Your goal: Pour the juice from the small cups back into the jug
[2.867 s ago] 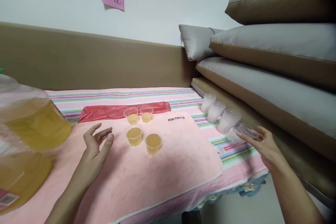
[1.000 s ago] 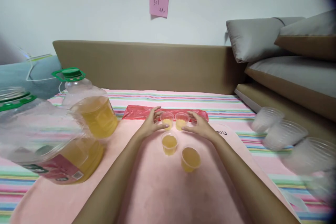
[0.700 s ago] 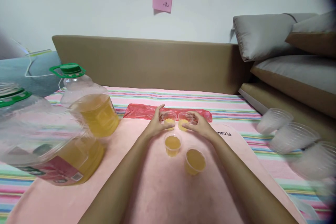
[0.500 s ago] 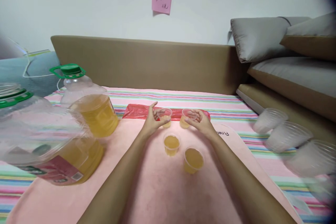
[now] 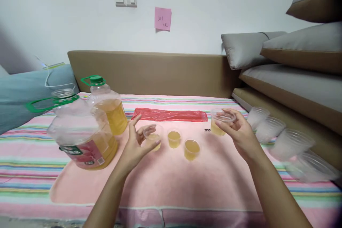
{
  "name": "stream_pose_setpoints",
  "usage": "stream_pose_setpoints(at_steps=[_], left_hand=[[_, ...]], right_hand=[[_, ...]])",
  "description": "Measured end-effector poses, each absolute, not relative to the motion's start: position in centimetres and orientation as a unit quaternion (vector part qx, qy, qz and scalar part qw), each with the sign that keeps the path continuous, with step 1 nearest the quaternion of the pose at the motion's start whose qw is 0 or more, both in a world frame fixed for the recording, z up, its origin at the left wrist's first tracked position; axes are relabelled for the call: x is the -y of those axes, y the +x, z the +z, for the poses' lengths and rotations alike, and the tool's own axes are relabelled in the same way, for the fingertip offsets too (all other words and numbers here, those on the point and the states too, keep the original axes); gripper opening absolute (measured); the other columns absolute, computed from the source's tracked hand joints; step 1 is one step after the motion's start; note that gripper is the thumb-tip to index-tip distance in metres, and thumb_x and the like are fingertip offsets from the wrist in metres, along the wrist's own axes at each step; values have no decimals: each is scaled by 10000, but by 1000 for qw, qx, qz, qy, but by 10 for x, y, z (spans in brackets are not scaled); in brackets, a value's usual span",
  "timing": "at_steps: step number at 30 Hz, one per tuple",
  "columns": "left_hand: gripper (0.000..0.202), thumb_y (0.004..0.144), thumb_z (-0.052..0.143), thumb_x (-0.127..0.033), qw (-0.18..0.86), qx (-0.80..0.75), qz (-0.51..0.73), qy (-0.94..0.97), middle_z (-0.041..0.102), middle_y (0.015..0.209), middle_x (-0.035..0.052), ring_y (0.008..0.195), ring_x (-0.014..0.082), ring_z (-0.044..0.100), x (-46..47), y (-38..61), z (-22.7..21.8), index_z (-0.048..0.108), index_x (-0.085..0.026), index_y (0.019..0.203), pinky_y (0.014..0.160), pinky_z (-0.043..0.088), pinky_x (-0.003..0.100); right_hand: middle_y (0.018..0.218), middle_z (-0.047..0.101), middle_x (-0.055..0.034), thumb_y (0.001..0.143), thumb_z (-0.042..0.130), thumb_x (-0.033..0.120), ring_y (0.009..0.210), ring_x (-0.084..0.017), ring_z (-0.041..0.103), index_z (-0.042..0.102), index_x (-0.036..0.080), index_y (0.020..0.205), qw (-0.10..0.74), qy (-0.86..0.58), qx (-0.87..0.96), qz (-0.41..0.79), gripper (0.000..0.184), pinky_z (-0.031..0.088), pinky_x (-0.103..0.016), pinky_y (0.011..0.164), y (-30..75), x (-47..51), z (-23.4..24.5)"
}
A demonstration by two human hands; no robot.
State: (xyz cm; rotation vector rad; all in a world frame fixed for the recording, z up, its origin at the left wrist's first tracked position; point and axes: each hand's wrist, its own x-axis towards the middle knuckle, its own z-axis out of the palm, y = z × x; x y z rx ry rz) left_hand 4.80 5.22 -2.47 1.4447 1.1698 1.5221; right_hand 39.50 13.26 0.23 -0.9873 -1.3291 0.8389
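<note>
My left hand (image 5: 136, 145) is wrapped round a small clear plastic cup (image 5: 153, 137) with yellow liquid in it, lifted a little over the pink towel (image 5: 165, 178). My right hand (image 5: 238, 131) grips another small cup of yellow liquid (image 5: 219, 123), held above the towel's right side. Between the two hands, two more filled cups (image 5: 174, 138) (image 5: 191, 149) stand on the towel. A red plastic bag (image 5: 171, 115) lies flat just beyond them.
Two large clear jugs of yellow liquid stand at the left: an uncapped one (image 5: 80, 131) in front, a green-capped one (image 5: 108, 105) behind. A row of empty cups (image 5: 269, 128) lies on its side at the right, next to stacked cushions (image 5: 294, 74). A striped cloth (image 5: 26, 156) covers the table.
Both hands closed on the two far cups, lifted them and drew them apart and toward me, the left cup leftward, the right cup rightward. The camera has pulled back and tilted up.
</note>
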Motion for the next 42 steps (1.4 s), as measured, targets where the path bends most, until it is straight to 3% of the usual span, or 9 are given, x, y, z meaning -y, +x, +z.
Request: stream_pose_setpoints(at_steps=[6, 11, 16, 23, 28, 36, 42], left_hand=[[1059, 830, 919, -394, 446, -425, 561, 553, 659, 1429, 154, 1392, 312, 640, -24, 76, -62, 162, -349, 1569, 1248, 453, 601], [1076, 825, 927, -376, 451, -409, 545, 577, 652, 1420, 143, 1422, 311, 610, -28, 97, -75, 155, -346, 1573, 1299, 384, 588], [1104, 826, 931, -383, 447, -411, 537, 585, 638, 1435, 147, 1454, 321, 579, -35, 111, -77, 140, -342, 1596, 1299, 378, 582], [1096, 848, 937, -375, 449, -412, 520, 598, 639, 1450, 155, 1430, 321, 603, -31, 118, -65, 160, -311, 1618, 1254, 432, 570], [1108, 843, 950, -357, 455, -407, 523, 595, 627, 1476, 162, 1438, 313, 596, -29, 119, -61, 164, -307, 1622, 1237, 454, 552], [1094, 864, 951, -333, 459, -389, 532, 596, 653, 1459, 134, 1403, 291, 627, -28, 117, -63, 172, -332, 1632, 1219, 473, 517], [1081, 869, 944, -319, 467, -384, 532, 593, 664, 1460, 130, 1391, 294, 643, -28, 117, -63, 179, -325, 1633, 1204, 494, 493]], right_hand=[[1338, 717, -85, 779, 920, 584, 1235, -283, 749, 612, 331, 1305, 570, -392, 607, 391, 660, 602, -479, 1110, 384, -89, 0], [1284, 719, -75, 788, 919, 536, 1222, -279, 742, 588, 330, 1297, 527, -381, 659, 379, 641, 605, -492, 1103, 363, -78, -11], [1307, 722, -85, 804, 885, 474, 1267, -304, 702, 591, 321, 1334, 482, -409, 709, 313, 625, 543, -513, 1142, 348, -77, -16], [1214, 731, -80, 792, 822, 316, 1127, -284, 711, 623, 261, 1265, 427, -409, 779, 209, 516, 574, -447, 998, 344, -74, 8], [1189, 725, -69, 818, 781, 299, 1086, -270, 713, 612, 259, 1249, 387, -398, 811, 187, 464, 578, -421, 962, 341, -72, 18], [1317, 681, -89, 830, 754, 247, 1228, -288, 687, 556, 261, 1387, 318, -370, 852, 192, 591, 565, -447, 1050, 342, -72, 15], [1332, 663, -75, 852, 763, 222, 1234, -272, 673, 547, 276, 1379, 291, -355, 868, 190, 572, 557, -442, 1054, 340, -72, 18]])
